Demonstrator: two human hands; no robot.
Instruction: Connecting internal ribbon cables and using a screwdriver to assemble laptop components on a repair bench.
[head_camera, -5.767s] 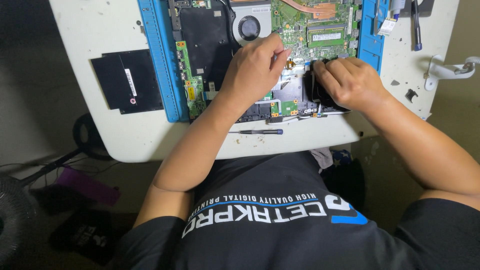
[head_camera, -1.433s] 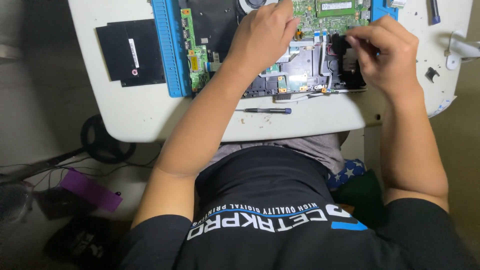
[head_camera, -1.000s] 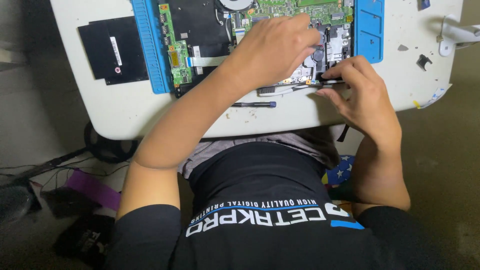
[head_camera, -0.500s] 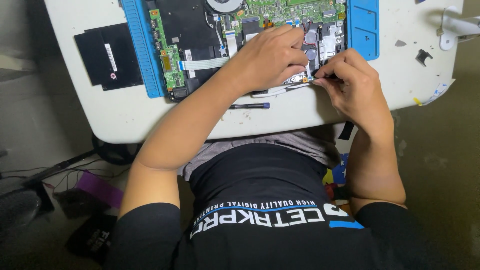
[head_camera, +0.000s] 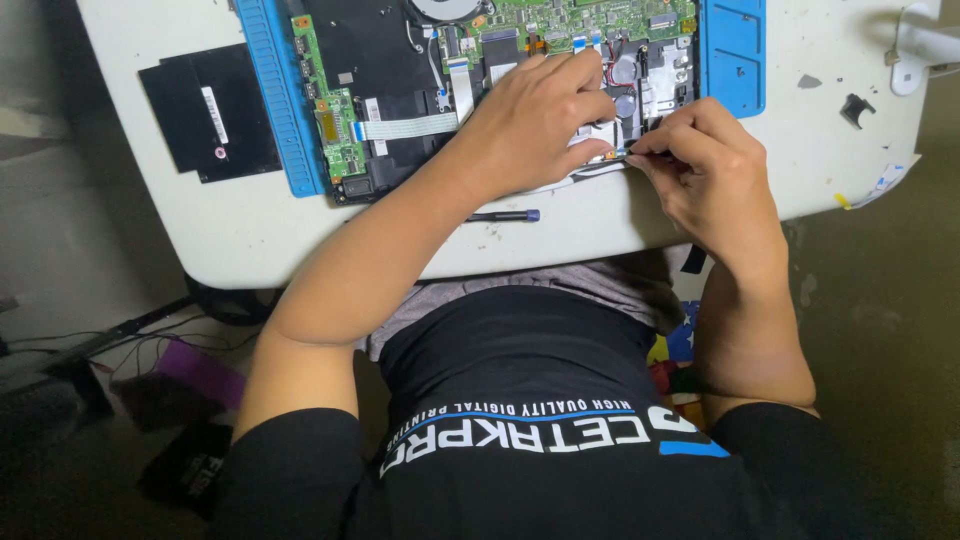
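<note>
An opened laptop (head_camera: 400, 90) with a green circuit board and flat ribbon cables lies on a blue mat (head_camera: 270, 100) on the white table (head_camera: 240, 240). My left hand (head_camera: 535, 125) rests palm down on the laptop's near edge, fingers pressing on the board. My right hand (head_camera: 700, 165) is just to its right, its fingertips pinched on a thin dark tool whose tip touches the laptop's front edge. A small black screwdriver (head_camera: 505, 215) lies on the table by my left forearm.
A flat black panel (head_camera: 210, 115) lies left of the mat. A small black part (head_camera: 855, 108) and a white fixture (head_camera: 925, 45) sit at the table's right end. Cables and dark objects lie on the floor at the left.
The right hand came down from the laptop's right side to its front edge and now pinches a thin tool there. The left hand stayed pressed on the board. The view shifted.
</note>
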